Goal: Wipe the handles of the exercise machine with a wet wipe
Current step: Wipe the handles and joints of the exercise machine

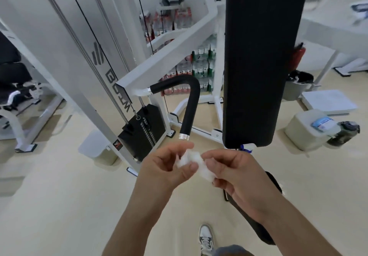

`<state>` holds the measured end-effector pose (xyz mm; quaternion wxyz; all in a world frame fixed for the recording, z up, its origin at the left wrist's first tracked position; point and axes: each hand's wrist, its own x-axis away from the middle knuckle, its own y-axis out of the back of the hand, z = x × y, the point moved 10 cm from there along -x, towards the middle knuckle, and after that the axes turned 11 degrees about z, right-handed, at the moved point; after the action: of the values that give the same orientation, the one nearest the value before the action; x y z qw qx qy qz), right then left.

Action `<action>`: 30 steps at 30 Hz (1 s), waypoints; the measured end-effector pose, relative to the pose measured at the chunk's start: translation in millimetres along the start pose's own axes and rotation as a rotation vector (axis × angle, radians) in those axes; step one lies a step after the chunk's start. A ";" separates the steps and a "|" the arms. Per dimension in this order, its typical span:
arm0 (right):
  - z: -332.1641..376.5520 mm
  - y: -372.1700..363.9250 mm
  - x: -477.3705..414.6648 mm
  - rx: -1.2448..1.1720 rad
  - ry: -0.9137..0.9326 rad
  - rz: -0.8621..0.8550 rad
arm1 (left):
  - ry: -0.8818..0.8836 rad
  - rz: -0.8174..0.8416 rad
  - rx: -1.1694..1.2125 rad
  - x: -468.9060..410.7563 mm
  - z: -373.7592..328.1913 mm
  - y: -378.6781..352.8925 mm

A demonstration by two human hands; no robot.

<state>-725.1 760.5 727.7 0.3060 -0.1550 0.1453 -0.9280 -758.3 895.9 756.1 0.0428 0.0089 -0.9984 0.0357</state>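
A crumpled white wet wipe (196,163) is stretched between both my hands at the centre of the view. My left hand (169,166) pinches its left end with thumb and curled fingers. My right hand (236,173) pinches its right end. Just above my hands hangs the machine's black bent handle (191,104) with a silver end cap, fixed to a white arm (165,56). The wipe is a short way below the handle's lower tip and does not touch it.
A tall black back pad (258,60) hangs at the right, a black seat (256,216) below my right arm. The weight stack (143,134) and cables stand left of the handle. A stool (306,128) with a wipe pack, a bottle (344,134) and stacked water packs (197,66) lie behind.
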 end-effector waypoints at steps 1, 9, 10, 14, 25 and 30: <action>0.3 -0.8 13.5 -0.026 0.009 -0.003 | -0.014 -0.030 -0.033 10.6 -2.2 -6.0; -18.3 29.0 135.8 -0.440 0.025 -0.177 | -0.124 -0.139 0.032 77.9 -5.2 -73.2; -16.6 40.4 150.8 -0.459 0.039 -0.224 | -0.143 -0.130 0.026 81.9 -10.3 -84.9; 2.5 93.6 206.3 -0.599 0.185 -0.392 | -0.123 -0.011 0.050 83.6 -20.2 -144.0; 81.1 283.7 354.7 -0.398 0.409 -0.624 | -0.310 0.242 -0.649 40.4 -15.4 -403.5; 123.7 364.8 404.1 -0.191 0.394 -0.669 | -0.187 0.474 -0.199 23.0 12.8 -554.3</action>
<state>-796.8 210.1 787.5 -0.0627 -0.0405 0.2284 -0.9707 -770.8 341.9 784.4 -0.0585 -0.2259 -0.9709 -0.0545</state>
